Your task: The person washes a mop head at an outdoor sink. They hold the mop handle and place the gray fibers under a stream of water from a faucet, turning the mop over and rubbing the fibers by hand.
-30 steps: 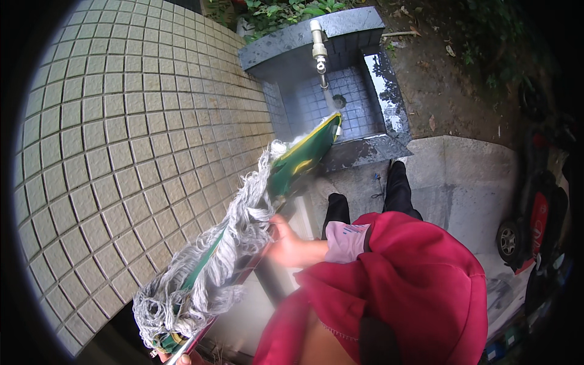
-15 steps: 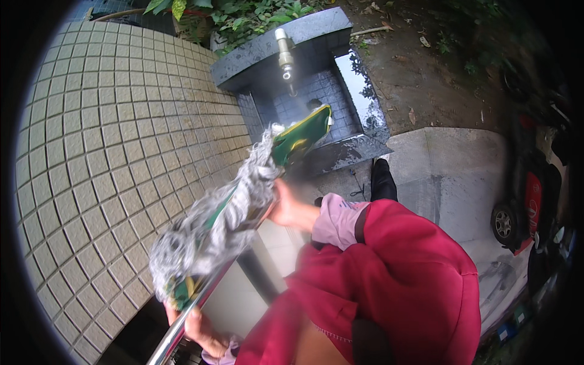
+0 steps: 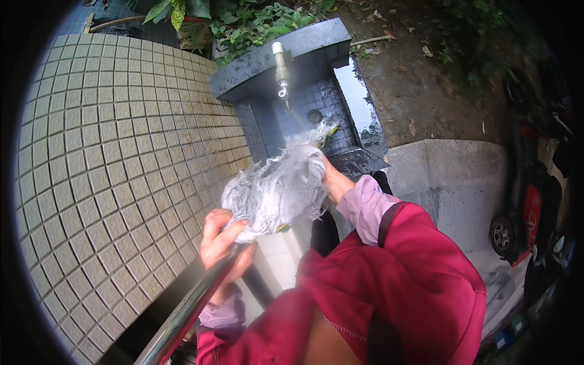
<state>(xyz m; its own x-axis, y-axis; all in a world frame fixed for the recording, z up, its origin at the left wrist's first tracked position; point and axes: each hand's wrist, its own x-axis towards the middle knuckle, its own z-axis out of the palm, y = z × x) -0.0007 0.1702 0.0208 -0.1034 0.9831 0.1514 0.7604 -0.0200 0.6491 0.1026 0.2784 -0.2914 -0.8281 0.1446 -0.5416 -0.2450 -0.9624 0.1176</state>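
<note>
A mop (image 3: 274,188) with wet-looking grey-white strands hangs between my hands, its strands facing up. A bit of green and yellow cloth shows at its far tip and lower edge. My left hand (image 3: 224,246) grips the near end of the mop, thumb over the strands, beside the shiny metal pole (image 3: 188,310). At the far end my right hand (image 3: 333,179) is closed around the mop, its fingers mostly hidden by strands. That far end reaches over the near side of a dark stone sink (image 3: 359,161). Above the basin stands a tap (image 3: 281,73).
A beige tiled wall (image 3: 128,158) rises along the left. Leafy plants (image 3: 255,27) grow behind the sink, with bare soil (image 3: 401,79) to the right. Concrete paving (image 3: 444,176) lies at right, and a red and black wheeled vehicle (image 3: 528,207) stands at the far right.
The mop has turned, so strands now cover the green backing seen before. My left hand has moved up and right with the near end; my right hand has moved right and farther away.
</note>
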